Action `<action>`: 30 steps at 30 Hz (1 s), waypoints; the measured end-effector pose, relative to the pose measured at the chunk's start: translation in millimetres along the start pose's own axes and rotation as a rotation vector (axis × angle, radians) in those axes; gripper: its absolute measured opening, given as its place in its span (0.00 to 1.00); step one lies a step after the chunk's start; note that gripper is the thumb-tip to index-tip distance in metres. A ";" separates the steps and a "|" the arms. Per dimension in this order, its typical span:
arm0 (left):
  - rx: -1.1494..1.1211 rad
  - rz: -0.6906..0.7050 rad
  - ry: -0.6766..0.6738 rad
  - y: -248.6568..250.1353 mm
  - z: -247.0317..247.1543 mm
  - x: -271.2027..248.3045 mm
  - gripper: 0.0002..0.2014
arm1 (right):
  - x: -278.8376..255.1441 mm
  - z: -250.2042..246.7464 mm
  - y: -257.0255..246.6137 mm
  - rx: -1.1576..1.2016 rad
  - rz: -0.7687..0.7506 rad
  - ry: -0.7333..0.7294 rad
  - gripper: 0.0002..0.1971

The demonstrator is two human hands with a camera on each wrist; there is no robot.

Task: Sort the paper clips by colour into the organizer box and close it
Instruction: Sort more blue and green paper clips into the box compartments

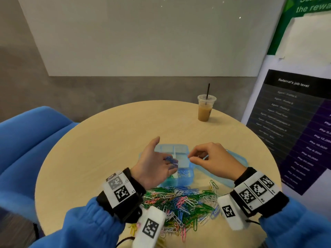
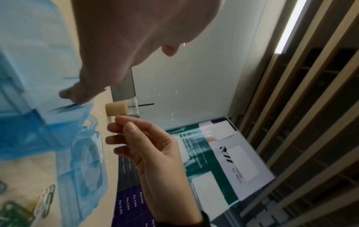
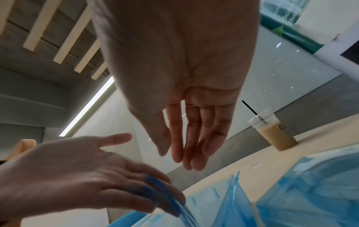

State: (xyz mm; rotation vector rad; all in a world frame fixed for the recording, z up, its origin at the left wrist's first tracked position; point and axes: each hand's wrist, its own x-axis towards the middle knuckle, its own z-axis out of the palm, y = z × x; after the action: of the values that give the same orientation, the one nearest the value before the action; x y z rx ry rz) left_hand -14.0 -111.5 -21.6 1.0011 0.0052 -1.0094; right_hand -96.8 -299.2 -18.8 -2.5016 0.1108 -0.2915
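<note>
The translucent blue organizer box [image 1: 184, 149] stands open mid-table, its lid [image 1: 238, 161] lying flat to the right. My left hand [image 1: 170, 163] hovers over the box's left side. Its fingers curl round a bunch of blue paper clips [image 1: 171, 161], thumb stuck out. From the right wrist, those blue clips [image 3: 167, 195] hang from the left hand's fingertips [image 3: 155, 192] just above the box [image 3: 233, 199]. My right hand [image 1: 190, 157] hovers over the box's right edge, fingers loosely curled, with nothing visible in it. A front compartment holds light-blue clips [image 1: 183, 173]. The mixed pile of clips [image 1: 180, 201] lies between my wrists.
An iced coffee cup with a straw [image 1: 205, 110] stands at the far right of the round wooden table [image 1: 107, 140]. A blue chair [image 1: 26, 140] is on the left. On the right, a poster board [image 1: 295, 122] stands beside the table.
</note>
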 end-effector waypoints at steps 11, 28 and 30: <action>0.489 0.022 -0.129 17.0 3.9 -23.4 0.30 | -27.6 8.2 -3.5 -0.051 -0.054 -0.245 0.06; 1.571 0.127 0.087 -10.2 -55.9 -55.9 0.17 | -12.3 45.4 -14.5 -0.305 -0.039 -0.440 0.20; 1.619 0.184 0.108 -12.9 -54.2 -51.1 0.18 | -9.4 46.2 -12.4 -0.286 -0.021 -0.443 0.20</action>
State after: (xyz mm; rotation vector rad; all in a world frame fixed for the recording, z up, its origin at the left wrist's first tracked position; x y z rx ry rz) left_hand -29.3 -39.8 -39.9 2.4408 -0.9224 -0.6473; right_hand -95.0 -261.5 -49.7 -2.7854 -0.0591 0.2933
